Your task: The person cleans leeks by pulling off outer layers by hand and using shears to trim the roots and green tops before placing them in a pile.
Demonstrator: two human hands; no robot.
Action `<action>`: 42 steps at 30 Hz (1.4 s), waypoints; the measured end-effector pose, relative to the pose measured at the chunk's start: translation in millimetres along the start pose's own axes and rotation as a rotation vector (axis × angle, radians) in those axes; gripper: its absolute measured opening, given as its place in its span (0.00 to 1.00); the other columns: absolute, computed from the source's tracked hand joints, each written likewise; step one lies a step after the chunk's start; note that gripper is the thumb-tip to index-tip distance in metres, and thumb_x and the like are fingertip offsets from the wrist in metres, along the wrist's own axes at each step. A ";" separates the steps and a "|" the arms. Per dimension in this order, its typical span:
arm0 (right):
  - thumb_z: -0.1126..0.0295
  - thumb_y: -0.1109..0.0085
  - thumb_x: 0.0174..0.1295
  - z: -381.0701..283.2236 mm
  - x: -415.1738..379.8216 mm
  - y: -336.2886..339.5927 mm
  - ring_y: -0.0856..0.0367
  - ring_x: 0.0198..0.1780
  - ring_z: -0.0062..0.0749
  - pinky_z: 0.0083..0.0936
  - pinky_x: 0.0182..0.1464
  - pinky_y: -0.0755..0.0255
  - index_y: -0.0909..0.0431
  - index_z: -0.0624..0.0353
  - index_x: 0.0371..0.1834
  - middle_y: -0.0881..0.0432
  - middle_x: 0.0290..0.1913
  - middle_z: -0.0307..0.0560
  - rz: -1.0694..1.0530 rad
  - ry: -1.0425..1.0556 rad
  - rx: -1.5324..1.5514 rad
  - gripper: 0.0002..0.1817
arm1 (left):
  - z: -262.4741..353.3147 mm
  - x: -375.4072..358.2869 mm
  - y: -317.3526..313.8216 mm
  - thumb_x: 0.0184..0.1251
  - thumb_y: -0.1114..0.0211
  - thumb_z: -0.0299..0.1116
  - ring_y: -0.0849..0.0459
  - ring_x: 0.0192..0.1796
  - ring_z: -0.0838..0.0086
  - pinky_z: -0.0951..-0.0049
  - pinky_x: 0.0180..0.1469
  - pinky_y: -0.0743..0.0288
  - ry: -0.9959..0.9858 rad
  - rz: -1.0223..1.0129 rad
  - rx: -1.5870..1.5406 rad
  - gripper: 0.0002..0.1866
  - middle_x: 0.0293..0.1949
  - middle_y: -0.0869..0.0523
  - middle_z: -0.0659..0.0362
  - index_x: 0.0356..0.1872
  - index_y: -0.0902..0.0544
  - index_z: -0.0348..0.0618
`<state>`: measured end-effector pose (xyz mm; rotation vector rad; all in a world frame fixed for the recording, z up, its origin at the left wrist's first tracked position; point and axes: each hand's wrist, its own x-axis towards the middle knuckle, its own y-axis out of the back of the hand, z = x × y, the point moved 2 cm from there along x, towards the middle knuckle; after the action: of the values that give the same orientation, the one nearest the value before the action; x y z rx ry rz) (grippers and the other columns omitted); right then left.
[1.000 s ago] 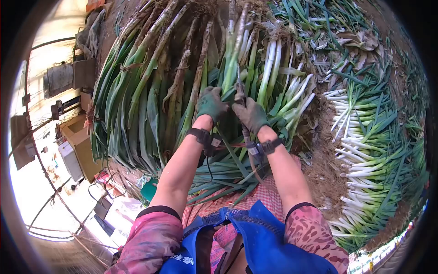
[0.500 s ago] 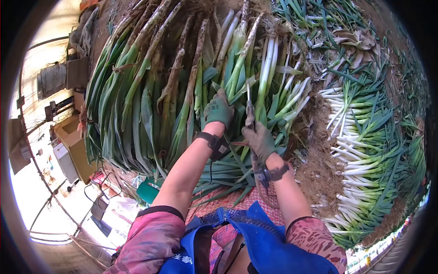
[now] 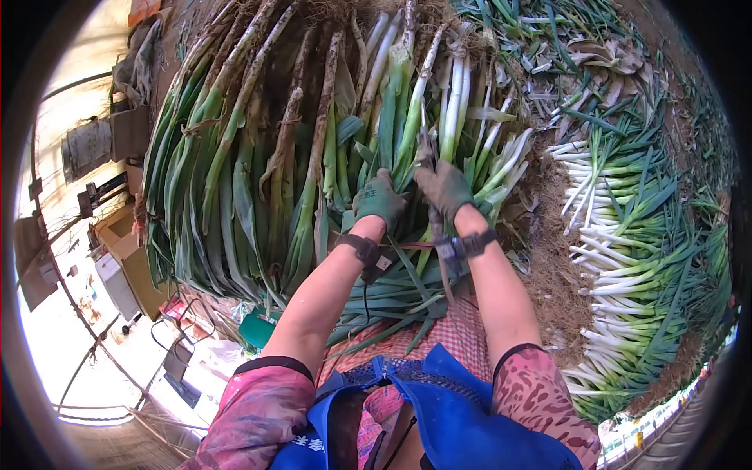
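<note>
Both gloved hands clench leek stalks — left hand point(image 3: 378, 199) around green leaves, right hand point(image 3: 443, 186) on a stalk point(image 3: 427, 149) at the muddy leek pile point(image 3: 258, 141), twelve o'clock. Cleaned white leeks point(image 3: 627, 258) — three o'clock, on soil.

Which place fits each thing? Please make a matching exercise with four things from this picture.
Things:
1. left hand
2. right hand
3. cleaned white leeks
4. cardboard box

Places:
A. laid in a row at the right of the picture
B. at the left edge, beside the leaves
C. on a green leek stalk in the big pile
D. gripping a thin dark tool among the stalks

Pairs: 1-C, 2-D, 3-A, 4-B
</note>
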<state>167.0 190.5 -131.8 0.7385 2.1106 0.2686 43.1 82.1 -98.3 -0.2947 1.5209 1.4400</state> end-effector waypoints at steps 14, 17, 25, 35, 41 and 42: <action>0.42 0.41 0.58 -43.2 104.6 67.6 0.13 0.53 0.59 0.42 0.55 0.22 0.15 0.68 0.50 0.14 0.47 0.71 -0.173 -0.079 -0.141 0.36 | 8.6 -13.4 10.2 0.64 0.30 0.52 0.13 0.55 0.48 0.52 0.57 0.22 0.016 -0.066 0.017 0.31 0.50 0.11 0.43 0.60 0.24 0.43; 0.39 0.43 0.60 -39.6 151.9 71.4 0.12 0.46 0.58 0.42 0.51 0.22 0.14 0.72 0.43 0.14 0.37 0.71 -0.021 0.048 -0.148 0.37 | 8.7 -14.0 8.7 0.65 0.32 0.54 0.13 0.55 0.48 0.52 0.57 0.22 0.008 -0.050 0.016 0.31 0.50 0.11 0.43 0.60 0.24 0.42; 0.43 0.43 0.60 -35.6 17.9 71.9 0.14 0.47 0.61 0.43 0.51 0.22 0.17 0.67 0.48 0.14 0.40 0.69 -0.067 0.094 -0.081 0.33 | 33.2 -46.4 -11.7 0.62 0.33 0.54 0.14 0.57 0.47 0.55 0.62 0.23 0.021 -0.192 -0.153 0.34 0.52 0.12 0.42 0.63 0.24 0.42; 0.44 0.41 0.63 19.7 -72.5 40.4 0.15 0.49 0.63 0.46 0.51 0.21 0.19 0.63 0.47 0.14 0.41 0.68 -0.167 -0.053 0.012 0.29 | 19.3 4.0 -32.4 0.63 0.28 0.44 0.25 0.66 0.50 0.54 0.68 0.30 -0.201 0.478 -0.078 0.37 0.60 0.22 0.44 0.69 0.32 0.39; 0.46 0.41 0.62 -8.5 -25.7 22.2 0.15 0.50 0.64 0.46 0.51 0.23 0.19 0.62 0.49 0.14 0.42 0.67 -0.085 -0.008 -0.002 0.28 | 20.0 64.0 -11.7 0.64 0.34 0.38 0.14 0.55 0.47 0.53 0.55 0.19 -0.020 0.169 -0.051 0.29 0.56 0.16 0.41 0.64 0.27 0.36; 0.48 0.40 0.62 -10.9 -23.6 20.3 0.15 0.50 0.64 0.46 0.51 0.23 0.19 0.61 0.50 0.14 0.41 0.67 -0.088 0.011 0.026 0.27 | 12.9 59.8 0.0 0.64 0.35 0.37 0.13 0.54 0.47 0.54 0.55 0.19 -0.074 0.100 -0.150 0.26 0.54 0.14 0.40 0.61 0.25 0.36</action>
<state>177.4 193.4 -100.6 0.6587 2.1548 0.1982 20.0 118.9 -141.3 -0.2556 1.3875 1.6302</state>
